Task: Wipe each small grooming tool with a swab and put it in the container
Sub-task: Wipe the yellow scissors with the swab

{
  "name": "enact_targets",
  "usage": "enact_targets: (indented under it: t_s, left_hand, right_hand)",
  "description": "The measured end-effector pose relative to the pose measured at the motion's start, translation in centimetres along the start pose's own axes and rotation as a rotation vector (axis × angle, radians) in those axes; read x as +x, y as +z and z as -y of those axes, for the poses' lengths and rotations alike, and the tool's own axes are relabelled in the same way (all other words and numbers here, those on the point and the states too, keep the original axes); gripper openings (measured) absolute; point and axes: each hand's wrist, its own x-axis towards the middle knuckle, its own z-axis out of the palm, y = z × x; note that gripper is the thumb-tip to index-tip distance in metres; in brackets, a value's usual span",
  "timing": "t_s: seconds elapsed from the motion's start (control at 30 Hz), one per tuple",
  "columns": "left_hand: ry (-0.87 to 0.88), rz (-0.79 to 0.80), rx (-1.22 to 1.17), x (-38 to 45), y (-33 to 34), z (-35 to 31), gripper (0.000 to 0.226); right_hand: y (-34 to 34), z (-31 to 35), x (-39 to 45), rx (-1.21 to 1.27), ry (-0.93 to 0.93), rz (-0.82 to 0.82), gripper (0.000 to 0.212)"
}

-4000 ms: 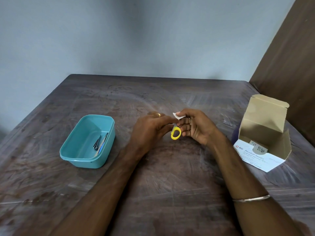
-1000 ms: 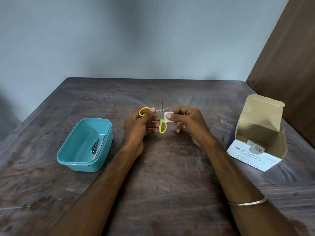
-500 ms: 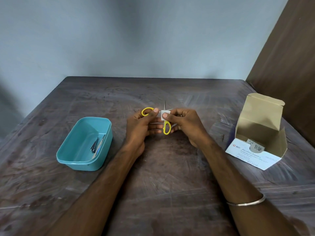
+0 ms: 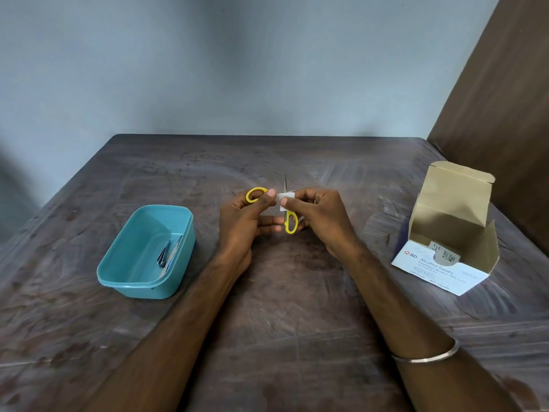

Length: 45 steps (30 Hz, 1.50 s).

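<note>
Scissors (image 4: pixel 287 216), small, yellow-handled, held above the middle of the table (image 4: pixel 297 322) between both hands. Blades spread apart: one handle loop up by the left hand (image 4: pixel 242 230), the other loop hanging low between the hands, one thin blade pointing up and away. Left hand grips the upper loop, thumb pressed near the pivot, fingers curled beneath. Right hand (image 4: pixel 319 223) pinches a white swab (image 4: pixel 285 200) with thumb and forefinger against the scissors near the pivot. Teal container (image 4: pixel 124 263) sits to the left, well apart from the hands, with metal tools (image 4: pixel 168 253) lying inside. Swab box (image 4: pixel 451 230) stands open at the right. Bangle (image 4: pixel 424 353) on right wrist.
</note>
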Motion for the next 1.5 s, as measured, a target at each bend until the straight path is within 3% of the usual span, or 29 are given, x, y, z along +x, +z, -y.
enact_targets:
  t_s: [0.23, 0.6, 1.03, 1.5]
  left_hand:
    - [-0.003, -0.019, 0.006, -0.06, -0.07, -0.22, 0.022]
    - [0.016, -0.020, 0.029, -0.03, -0.25, -0.23, 0.013]
    - [0.091, -0.075, 0.106, 0.27, -0.49, -0.10, 0.009]
    - [0.069, -0.034, 0.107, -0.10, -0.33, -0.52, 0.008]
  right_hand:
    - [-0.14, 0.03, -0.05, 0.001, 0.007, 0.028, 0.004]
    - [-0.07, 0.14, -0.05, 0.020, 0.020, 0.026, 0.003]
    - [0.27, 0.20, -0.15, -0.041, 0.017, 0.109, 0.033]
    - [0.15, 0.58, -0.39, 0.098, 0.016, 0.086, 0.003]
